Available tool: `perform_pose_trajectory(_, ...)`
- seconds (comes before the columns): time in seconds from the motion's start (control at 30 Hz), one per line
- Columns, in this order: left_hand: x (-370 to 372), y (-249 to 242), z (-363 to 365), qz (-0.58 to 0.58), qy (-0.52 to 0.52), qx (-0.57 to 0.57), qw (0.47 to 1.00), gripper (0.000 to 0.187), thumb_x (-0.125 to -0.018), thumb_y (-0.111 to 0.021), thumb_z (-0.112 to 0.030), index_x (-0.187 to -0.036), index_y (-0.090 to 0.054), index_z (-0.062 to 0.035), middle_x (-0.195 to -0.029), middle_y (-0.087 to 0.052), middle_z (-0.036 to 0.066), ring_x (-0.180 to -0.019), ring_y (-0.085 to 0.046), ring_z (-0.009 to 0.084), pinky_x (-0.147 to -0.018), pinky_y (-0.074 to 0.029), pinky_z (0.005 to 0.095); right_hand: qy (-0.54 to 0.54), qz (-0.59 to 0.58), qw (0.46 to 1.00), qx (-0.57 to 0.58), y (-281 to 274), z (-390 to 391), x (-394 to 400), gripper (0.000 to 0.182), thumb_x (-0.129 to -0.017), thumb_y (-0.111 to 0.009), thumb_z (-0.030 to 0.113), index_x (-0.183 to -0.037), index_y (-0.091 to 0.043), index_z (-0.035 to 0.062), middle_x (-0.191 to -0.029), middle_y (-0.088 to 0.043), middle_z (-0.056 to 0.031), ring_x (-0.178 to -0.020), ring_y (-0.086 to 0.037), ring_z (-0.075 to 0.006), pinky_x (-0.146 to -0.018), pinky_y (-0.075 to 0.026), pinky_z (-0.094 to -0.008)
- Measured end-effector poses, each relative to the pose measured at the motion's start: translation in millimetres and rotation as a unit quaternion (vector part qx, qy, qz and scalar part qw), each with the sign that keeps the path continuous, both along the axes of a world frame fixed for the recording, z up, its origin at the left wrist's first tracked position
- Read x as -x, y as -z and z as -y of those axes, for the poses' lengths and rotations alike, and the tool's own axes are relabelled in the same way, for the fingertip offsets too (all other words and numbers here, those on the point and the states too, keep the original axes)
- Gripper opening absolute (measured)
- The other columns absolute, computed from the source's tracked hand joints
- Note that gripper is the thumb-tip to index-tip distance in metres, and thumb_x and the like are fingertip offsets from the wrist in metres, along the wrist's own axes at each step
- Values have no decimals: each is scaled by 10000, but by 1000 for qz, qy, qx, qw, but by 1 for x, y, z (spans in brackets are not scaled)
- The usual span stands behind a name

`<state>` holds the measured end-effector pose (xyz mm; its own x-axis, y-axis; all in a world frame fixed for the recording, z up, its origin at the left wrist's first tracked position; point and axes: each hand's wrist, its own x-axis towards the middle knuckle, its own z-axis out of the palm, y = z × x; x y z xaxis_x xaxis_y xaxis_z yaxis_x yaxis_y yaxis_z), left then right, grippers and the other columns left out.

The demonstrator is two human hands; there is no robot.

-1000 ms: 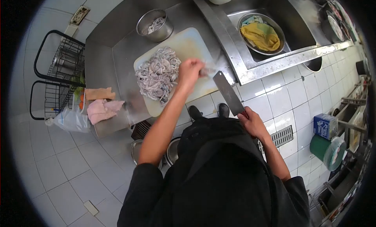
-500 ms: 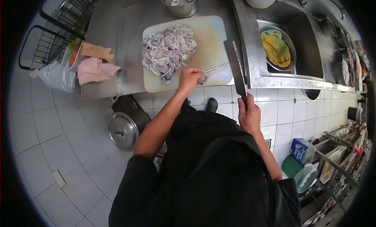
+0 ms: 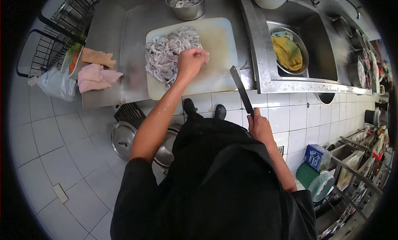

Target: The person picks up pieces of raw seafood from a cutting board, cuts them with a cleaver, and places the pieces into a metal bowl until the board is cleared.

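Working at the pale, tangled strands (image 3: 159, 59) is the step in hand, with the person's left hand (image 3: 191, 66) at the right side of the heap, its fingers drawn together. Whether they pinch a strand cannot be told. The right hand (image 3: 259, 126) is clamped on the handle of a long-bladed knife (image 3: 241, 90), held in front of the near edge of the counter (image 3: 134, 45), the tip by the cutting board's right edge. The two hands are well apart.

The heap covers the left part of the cutting board (image 3: 215, 45), whose right part is mostly bare. Beyond the board's far edge stands a metal pot (image 3: 192, 13) with more strands inside. A pink cloth (image 3: 95, 77) and a tan cloth (image 3: 97, 56) lie toward the counter's near left corner. On the right, a sink (image 3: 321, 45) holds a basin (image 3: 306, 59) with a yellow cloth (image 3: 287, 53) in it.

From this posture, handling the strands would seem to call for a firm pinch, as they look slippery, and for fingers kept clear of the blade.

Half a second earlier, the left hand was near the board's near edge, with strands stretched toward the knife; now it is back at the heap, no stretched strands show, and the blade slants more.
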<state>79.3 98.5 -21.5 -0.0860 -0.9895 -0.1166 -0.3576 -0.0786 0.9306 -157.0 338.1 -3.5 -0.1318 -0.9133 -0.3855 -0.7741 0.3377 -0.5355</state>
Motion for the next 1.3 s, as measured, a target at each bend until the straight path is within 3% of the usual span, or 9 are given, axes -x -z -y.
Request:
perform_pose_trajectory(0.13,26,-12,-1,140,75,115,981,181,-792,-737,-124,-967,-772,-92,-788,-701,58,-785,-674,251,-729,-523,372,13,9,1000,-8,-1,0,0,206,-988,-558,182,-1080,-467,22,-759,-663,-290,-744,-647,-512,-678,-513,-587)
perform_pose_trajectory(0.23,28,34,-29,235,175,332,896,225,-755,-751,-99,-978,-754,-78,-938,-687,57,-985,-626,303,-870,-481,412,35,38,998,28,1,-3,3,213,-988,-587,177,-1039,-477,2,-800,-667,-288,-798,-633,-520,-679,-484,-576)
perform_pose_trajectory(0.33,22,53,-63,199,189,285,919,228,-738,-761,-77,-963,-732,-64,-1067,-646,69,-1078,-575,299,-940,-438,428,24,60,997,50,-2,-9,10,210,-977,-588,177,-1060,-499,6,-819,-687,-269,-776,-651,-503,-706,-510,-581)
perform_pose_trajectory(0.43,18,59,-72,170,140,285,933,244,-735,-771,-68,-969,-711,-42,-1084,-629,83,-1032,-586,311,-918,-455,430,43,72,996,34,-21,-9,7,194,-977,-590,166,-1040,-509,2,-823,-687,-270,-782,-651,-500,-698,-509,-574)
perform_pose_trajectory(0.83,33,75,-57,145,96,312,934,161,-792,-755,-74,-925,-699,-4,-1007,-648,97,-976,-609,320,-855,-492,423,-41,26,997,59,-24,27,-10,196,-989,-578,188,-1027,-493,16,-744,-671,-255,-718,-650,-485,-657,-506,-572)
perform_pose_trajectory(1.03,35,83,-57,136,88,323,932,136,-790,-739,-51,-906,-692,3,-990,-645,112,-959,-619,335,-854,-504,434,-45,-55,997,-23,-38,33,-20,182,-1000,-533,182,-1031,-463,17,-735,-650,-295,-718,-638,-518,-672,-501,-598)
perform_pose_trajectory(1.3,36,89,-54,125,87,307,939,111,-793,-705,-26,-892,-672,13,-973,-643,135,-950,-627,345,-825,-522,425,-64,-39,997,1,-11,45,-24,207,-990,-540,170,-1005,-447,-14,-748,-643,-318,-749,-630,-532,-686,-493,-600)
